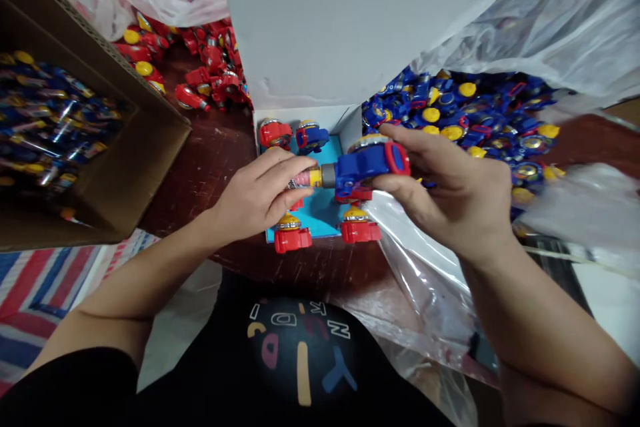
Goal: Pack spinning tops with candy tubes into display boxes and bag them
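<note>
The right hand (447, 190) grips a blue toy piece (367, 163) between thumb and fingers, the thumb under its near side and the fingers along its far side, with the piece's red-rimmed end toward the palm. The left hand (263, 197) pinches a small tube (306, 178) with a pink and yellow wrap between thumb and fingertips, its yellow end against the grey neck of the blue piece, so the two lie in one line above the open box. Both hands are partly closed around what they hold. Beneath them, the white box (350, 130) with a bright blue inside holds a red toy (275, 133) in its far left corner and a blue toy (311, 137) just beside it. At the box's near edge sit two more red pieces with yellow and silver tops, a left one (293, 235) and a right one (361, 225), well apart; more red shows partly hidden under the hands. The box's tall white flap (345, 33) rises behind. Around it on the dark red bench (200, 147), a heap of red toys (215, 60) lies to the left, and a heap of blue toys (465, 113) to the right, beside clear plastic sheeting (530, 27). Farther left stands a cardboard carton (145, 140) with many small wrapped tubes (50, 123) inside.
</note>
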### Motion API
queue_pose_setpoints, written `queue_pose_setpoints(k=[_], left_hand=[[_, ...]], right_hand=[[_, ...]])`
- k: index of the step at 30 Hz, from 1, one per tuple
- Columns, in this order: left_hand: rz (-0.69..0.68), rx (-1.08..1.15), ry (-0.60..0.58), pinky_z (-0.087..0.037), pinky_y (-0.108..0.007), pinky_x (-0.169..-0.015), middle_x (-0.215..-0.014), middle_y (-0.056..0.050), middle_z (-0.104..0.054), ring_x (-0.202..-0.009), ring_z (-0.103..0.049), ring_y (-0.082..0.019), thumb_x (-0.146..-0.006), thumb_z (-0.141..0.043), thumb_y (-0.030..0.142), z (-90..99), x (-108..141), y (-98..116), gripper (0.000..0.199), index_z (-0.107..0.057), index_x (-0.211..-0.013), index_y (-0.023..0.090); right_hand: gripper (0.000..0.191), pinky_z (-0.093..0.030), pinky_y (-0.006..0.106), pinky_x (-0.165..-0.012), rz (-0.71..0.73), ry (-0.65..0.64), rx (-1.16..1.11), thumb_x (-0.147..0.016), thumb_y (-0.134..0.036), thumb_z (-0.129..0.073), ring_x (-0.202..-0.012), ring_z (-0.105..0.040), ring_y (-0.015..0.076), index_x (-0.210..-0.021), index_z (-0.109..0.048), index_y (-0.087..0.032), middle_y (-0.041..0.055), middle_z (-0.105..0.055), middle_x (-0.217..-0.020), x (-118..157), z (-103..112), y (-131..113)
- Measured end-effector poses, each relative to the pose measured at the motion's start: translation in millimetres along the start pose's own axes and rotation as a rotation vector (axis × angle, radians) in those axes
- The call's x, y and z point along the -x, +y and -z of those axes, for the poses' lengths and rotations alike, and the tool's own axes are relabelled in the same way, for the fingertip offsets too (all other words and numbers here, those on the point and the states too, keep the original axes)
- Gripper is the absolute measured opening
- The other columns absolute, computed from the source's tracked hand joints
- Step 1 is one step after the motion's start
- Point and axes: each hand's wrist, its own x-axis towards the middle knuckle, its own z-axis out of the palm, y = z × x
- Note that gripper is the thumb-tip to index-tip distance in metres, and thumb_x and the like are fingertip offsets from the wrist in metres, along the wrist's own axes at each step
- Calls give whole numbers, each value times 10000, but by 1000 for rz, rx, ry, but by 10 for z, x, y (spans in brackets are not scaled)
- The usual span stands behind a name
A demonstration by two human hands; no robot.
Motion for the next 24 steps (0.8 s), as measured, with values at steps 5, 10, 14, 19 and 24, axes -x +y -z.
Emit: queue_pose_setpoints(k=[5, 10, 14, 19, 24], left_hand=[[71, -58, -2, -545, -411, -1172, -1418, -93, -691, -1287, -683, -258, -1106, -586, 529, -15, -31, -232, 554, -543, -1602, 286], [173, -100, -189, -265, -576, -1353, -1729, -79, -446, -1656, -331, -336, -1147, -255, 644, -85, -156, -626, 657, -466, -1670, 307], [221, -130, -286, -246, -572, -1352, -1656, -61, -546, -1635, -383, -290, -1176, -257, 524, -292, -201, -724, 579, -590, -1582, 280], [228, -280, -350, -316, -526, -1327, -1641, -34, -564, -1620, -410, -228, -1190, -307, 381, -339, -235, -505, 494, -613, -1550, 240], [346, -503, -23, -433, -457, -1247, -1562, -73, -627, -1512, -530, -162, -1188, -183, 285, 29, 69, -720, 552, -642, -1471, 171]], right_hand=[[678, -703, 422, -835, -37, -207, -19, -1043, -527, -655, -1016, -805, 257, -1660, -439, -343, 68, -714, -1473, -138, 129, 36], [525, -498, 363, -611, 58, -469, 540, -1096, -429, -504, -1020, -775, 318, -1605, -525, -305, 109, -783, -1287, -378, 74, 99], [458, -255, 324, -528, 167, -684, 664, -1098, -288, -396, -830, -731, 240, -1505, -602, -253, 89, -794, -1020, -528, -130, -74], [444, -432, 387, -572, 384, -550, 326, -1094, -454, -364, -683, -686, 246, -1289, -737, -314, 85, -764, -831, -559, -379, 10], [431, -634, 405, -904, 388, -221, -254, -1021, -690, -502, -787, -748, 215, -1330, -731, -495, -2, -802, -856, -602, -880, 384]])
